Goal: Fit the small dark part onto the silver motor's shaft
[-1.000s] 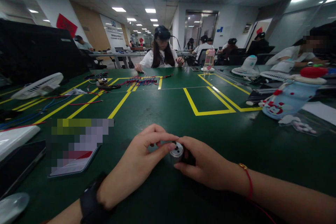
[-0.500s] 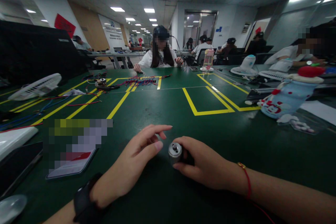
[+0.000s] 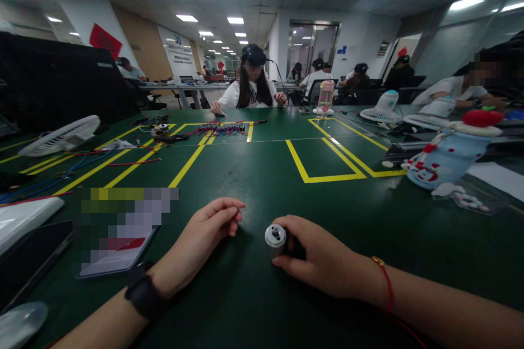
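Observation:
My right hand (image 3: 315, 253) is wrapped round a small silver cylindrical motor (image 3: 275, 237). The motor stands upright, a short shaft and small holes showing on its top face. Thumb and index finger press on its side; the other fingers are partly hidden behind it. To the left, apart from the motor, my left hand (image 3: 215, 221) hovers over the green table (image 3: 249, 283). Its thumb rests against the index finger and the other fingers are curled in, with nothing visible between them.
A phone (image 3: 118, 256) lies left of my left hand, near a white mouse (image 3: 22, 322). Bundled wires (image 3: 223, 128) lie near a person (image 3: 249, 82) across the table. At the right stand a blue bottle (image 3: 450, 155) and a small white fan (image 3: 382, 109).
My left hand has drawn left, away from the motor, and its outstretched fingers have folded in against the thumb. The right hand keeps its hold on the motor, almost unmoved.

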Available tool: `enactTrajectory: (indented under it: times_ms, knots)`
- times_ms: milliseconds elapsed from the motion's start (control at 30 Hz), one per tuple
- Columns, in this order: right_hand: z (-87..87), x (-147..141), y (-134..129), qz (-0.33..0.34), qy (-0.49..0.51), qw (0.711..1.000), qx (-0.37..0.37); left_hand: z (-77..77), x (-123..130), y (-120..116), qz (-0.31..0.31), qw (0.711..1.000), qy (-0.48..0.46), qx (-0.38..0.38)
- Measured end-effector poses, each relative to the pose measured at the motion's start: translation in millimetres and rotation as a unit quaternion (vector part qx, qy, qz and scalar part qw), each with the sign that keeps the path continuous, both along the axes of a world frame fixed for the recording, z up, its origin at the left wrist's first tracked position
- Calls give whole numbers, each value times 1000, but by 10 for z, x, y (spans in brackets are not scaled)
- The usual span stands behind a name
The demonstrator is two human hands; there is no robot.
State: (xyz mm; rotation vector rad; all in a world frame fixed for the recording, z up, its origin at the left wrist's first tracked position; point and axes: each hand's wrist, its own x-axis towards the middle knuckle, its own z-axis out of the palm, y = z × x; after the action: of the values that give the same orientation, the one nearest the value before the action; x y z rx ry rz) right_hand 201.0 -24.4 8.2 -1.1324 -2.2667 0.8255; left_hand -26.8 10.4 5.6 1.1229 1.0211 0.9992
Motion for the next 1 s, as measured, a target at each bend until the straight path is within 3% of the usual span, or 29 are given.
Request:
enactTrajectory:
  times_ms: [267, 400, 533, 700, 1000]
  knots:
    - [7, 0, -4, -4, 10, 1000, -3, -41, -15, -3, -3, 999, 25, 24]
    - [-12, -2, 8, -2, 16, 1000, -6, 42, -9, -37, -72, 986, 138, 56]
    - [-19, 4, 15, 7, 20, 1000, -1, 98, 1, -88, -144, 970, 172, 90]
    - [-6, 2, 15, 9, 18, 1000, 0, 134, 9, -136, -149, 967, 188, 88]
    - [-3, -7, 14, 11, 20, 1000, 10, 261, 167, -172, -139, 927, 247, 246]
